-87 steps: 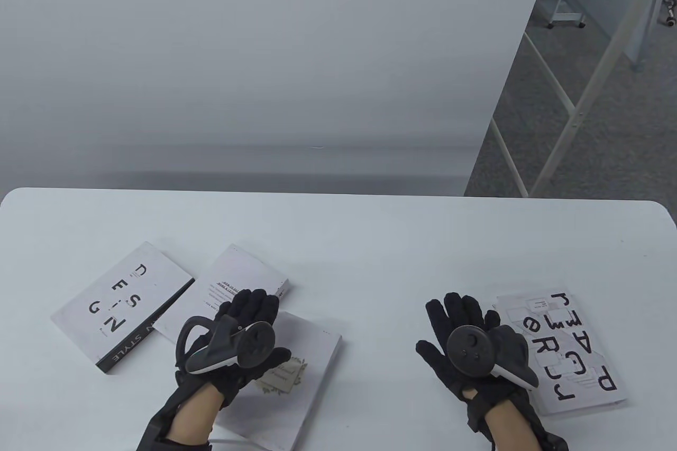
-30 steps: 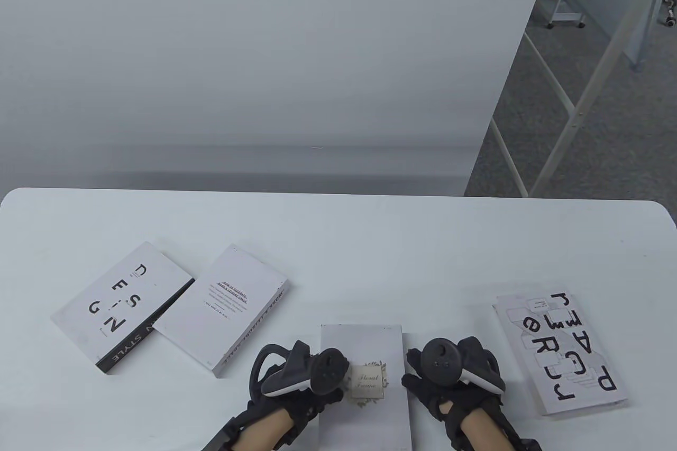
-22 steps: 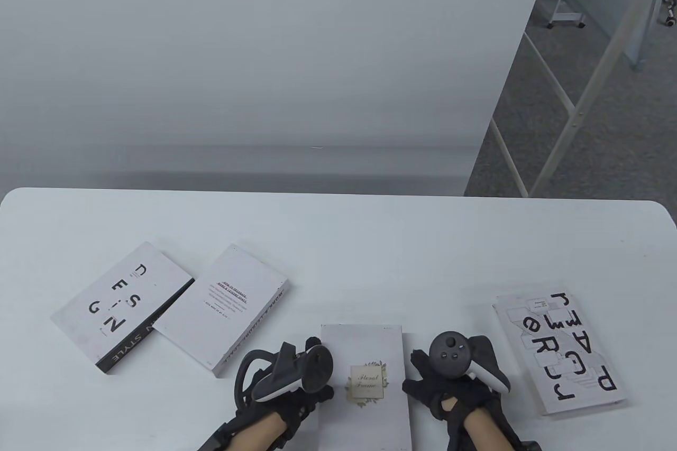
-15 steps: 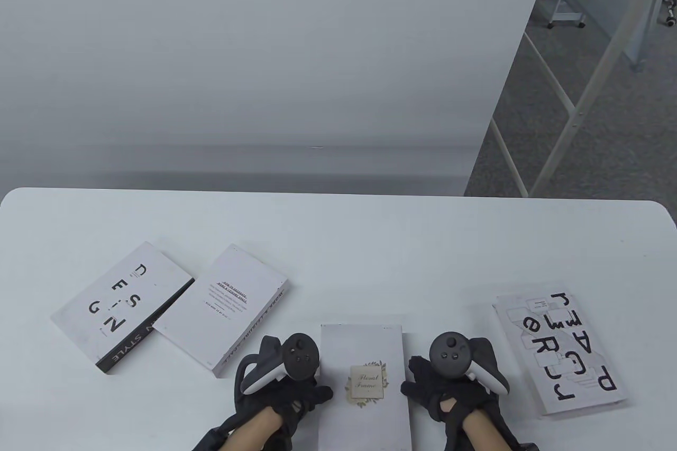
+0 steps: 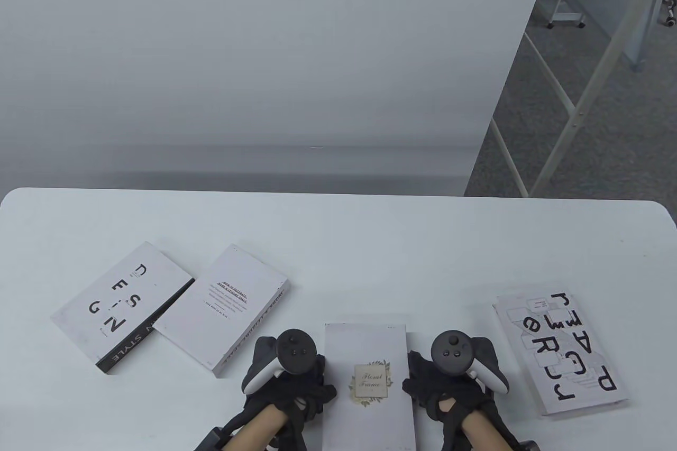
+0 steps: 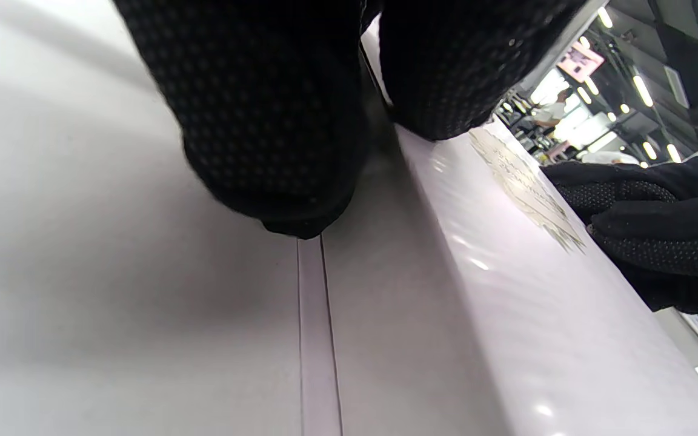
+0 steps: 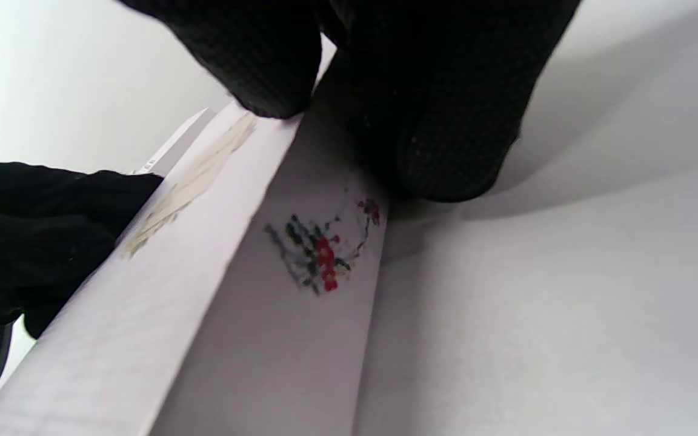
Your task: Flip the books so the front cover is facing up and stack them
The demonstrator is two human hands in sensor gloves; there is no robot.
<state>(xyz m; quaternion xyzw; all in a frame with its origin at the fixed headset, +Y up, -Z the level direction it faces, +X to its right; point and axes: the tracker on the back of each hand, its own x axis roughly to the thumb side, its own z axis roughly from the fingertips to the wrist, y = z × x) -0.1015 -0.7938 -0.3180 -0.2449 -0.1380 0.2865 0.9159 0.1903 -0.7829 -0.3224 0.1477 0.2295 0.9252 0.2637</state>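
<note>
The white "Floral Frame" book [image 5: 367,361] lies front cover up at the table's front centre. My left hand [image 5: 312,379] grips its left long edge and my right hand [image 5: 418,377] grips its right long edge. In the left wrist view my fingers [image 6: 276,139] sit against the book's side [image 6: 506,290], with the right hand [image 6: 646,230] across the cover. In the right wrist view my fingers [image 7: 446,121] press the flower-printed spine [image 7: 319,254], thumb on top. I cannot tell whether the book is off the table.
Three other books lie on the white table [image 5: 370,250]: a "DESIGN" book [image 5: 121,305] at the left, a white book with small text on its cover [image 5: 222,308] beside it, and a "PAPER" book [image 5: 560,350] at the right. The table's right edge is near the "PAPER" book.
The Floral Frame book has gone from under my left hand at the left to the front centre, squared up. Since then my left hand has rolled tracker-up and the book has shifted slightly right.
</note>
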